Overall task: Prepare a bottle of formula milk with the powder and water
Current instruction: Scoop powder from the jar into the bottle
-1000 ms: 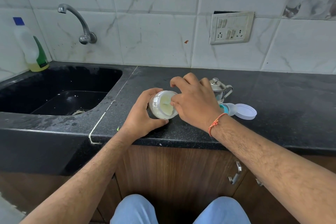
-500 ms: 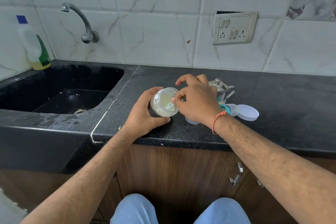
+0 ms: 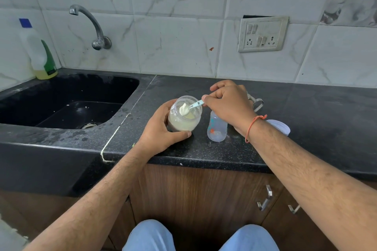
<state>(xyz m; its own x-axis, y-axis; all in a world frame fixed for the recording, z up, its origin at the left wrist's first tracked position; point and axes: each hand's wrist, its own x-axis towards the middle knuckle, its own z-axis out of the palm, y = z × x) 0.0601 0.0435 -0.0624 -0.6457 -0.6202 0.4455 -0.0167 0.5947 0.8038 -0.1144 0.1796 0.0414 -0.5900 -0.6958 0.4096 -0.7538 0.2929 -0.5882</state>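
A clear jar of pale formula powder [image 3: 184, 121] stands tilted on the black counter, and my left hand [image 3: 161, 130] grips its side. My right hand [image 3: 228, 104] pinches the handle of a small blue scoop [image 3: 195, 104]. The scoop's bowl holds a heap of white powder at the jar's mouth. An open baby bottle [image 3: 217, 127] stands just right of the jar, under my right wrist. Behind my right hand a small steel pot [image 3: 257, 103] is mostly hidden.
A white lid [image 3: 280, 126] lies on the counter [image 3: 316, 112] right of my right forearm. The black sink [image 3: 67, 106] with its wall tap [image 3: 92, 26] lies to the left, with a detergent bottle [image 3: 40, 53] in the corner. A switch plate [image 3: 262, 34] is on the tiled wall.
My right hand has lifted the scoop out of the jar with a heap of powder on it. The baby bottle, hidden behind that hand before, now shows beside the jar.
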